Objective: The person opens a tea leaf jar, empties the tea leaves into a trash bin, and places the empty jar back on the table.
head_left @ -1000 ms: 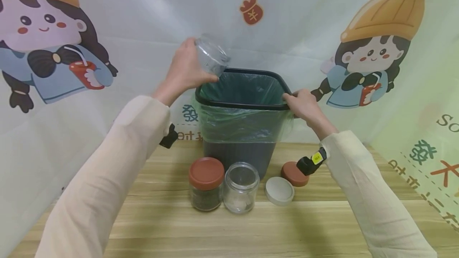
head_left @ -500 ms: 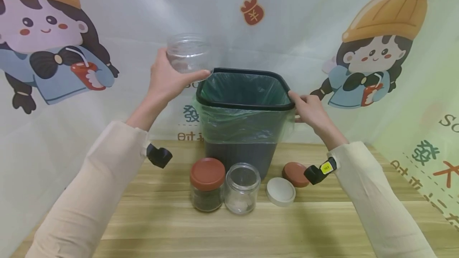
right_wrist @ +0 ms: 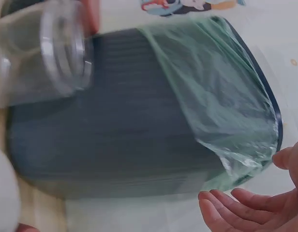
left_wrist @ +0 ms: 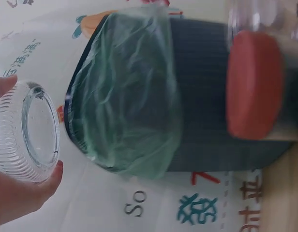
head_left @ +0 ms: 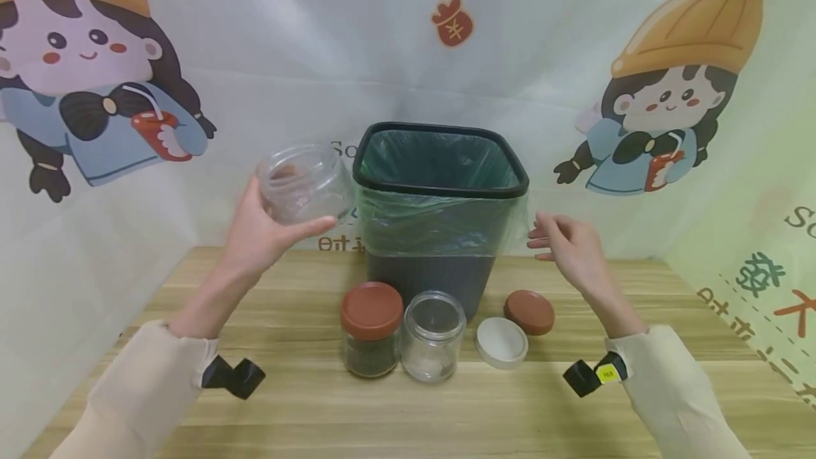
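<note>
My left hand [head_left: 255, 232] grips a clear, lidless glass jar [head_left: 306, 186], tilted, in the air left of the bin. In the left wrist view the ribbed side and base of that jar [left_wrist: 30, 133] show between thumb and fingers. My right hand [head_left: 570, 246] is off the bin's right side, fingers loosely bent with nothing in them. The dark bin [head_left: 427, 278] wears a green plastic liner [head_left: 440, 222] folded over its black rim. In the right wrist view the right fingertips [right_wrist: 221, 203] are close to the liner's edge.
Before the bin stand a jar with a red-brown lid [head_left: 372, 314] and dark contents, and an open clear jar [head_left: 433, 346]. Right of them lie a white lid [head_left: 501, 343] and a red-brown lid [head_left: 529, 312] on the wooden tabletop [head_left: 382, 416]. A printed curtain [head_left: 306, 20] hangs behind.
My left hand has brought the glass jar from above the bin's left rim leftward and down. My right hand has let go of the bin's rim and drawn back toward me.
</note>
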Tool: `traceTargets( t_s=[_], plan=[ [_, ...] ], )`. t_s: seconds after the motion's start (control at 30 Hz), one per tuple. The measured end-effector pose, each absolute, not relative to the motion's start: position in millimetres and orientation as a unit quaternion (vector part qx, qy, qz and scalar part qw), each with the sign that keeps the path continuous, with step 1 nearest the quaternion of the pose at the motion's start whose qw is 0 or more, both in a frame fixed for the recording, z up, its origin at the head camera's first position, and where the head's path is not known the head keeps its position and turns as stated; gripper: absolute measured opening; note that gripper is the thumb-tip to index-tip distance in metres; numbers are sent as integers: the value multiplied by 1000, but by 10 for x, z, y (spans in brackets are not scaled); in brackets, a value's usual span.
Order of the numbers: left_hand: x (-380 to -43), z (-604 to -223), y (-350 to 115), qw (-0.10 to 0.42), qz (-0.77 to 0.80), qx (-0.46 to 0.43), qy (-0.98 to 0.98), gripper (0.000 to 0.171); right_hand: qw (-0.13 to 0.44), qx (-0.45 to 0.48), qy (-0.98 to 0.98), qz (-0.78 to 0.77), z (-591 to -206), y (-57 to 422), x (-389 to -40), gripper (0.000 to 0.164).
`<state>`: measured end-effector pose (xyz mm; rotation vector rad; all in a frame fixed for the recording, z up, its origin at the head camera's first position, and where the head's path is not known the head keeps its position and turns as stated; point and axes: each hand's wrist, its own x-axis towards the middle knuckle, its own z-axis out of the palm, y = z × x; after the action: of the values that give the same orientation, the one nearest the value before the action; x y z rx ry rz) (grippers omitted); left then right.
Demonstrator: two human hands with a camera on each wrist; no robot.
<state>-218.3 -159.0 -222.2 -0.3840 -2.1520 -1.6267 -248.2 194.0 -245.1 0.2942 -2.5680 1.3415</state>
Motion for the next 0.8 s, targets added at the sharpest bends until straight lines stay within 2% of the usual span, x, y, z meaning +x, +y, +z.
traceTargets(
  t_s=[0.3, 0.5, 0.6, 0.8],
  plan=[
    [-1936, -2750, -1431, 127, -587, -224, -768, 81, 114, 178, -849, 485, -2940, 1749, -2181, 35],
    [-1847, -3077, -1210, 83, -592, -294, -746, 81, 92, 295, -794, 523, -3191, 1554, -1973, 26],
    [-1790, -3249, -1082, 53, -599, -311, -736, 85, 45, 362, -772, 520, -3285, 1476, -1859, 31],
    [-1690, -3554, -876, -5, -582, -293, -759, 86, -71, 412, -740, 527, -3461, 1378, -1714, 62]
  ],
)
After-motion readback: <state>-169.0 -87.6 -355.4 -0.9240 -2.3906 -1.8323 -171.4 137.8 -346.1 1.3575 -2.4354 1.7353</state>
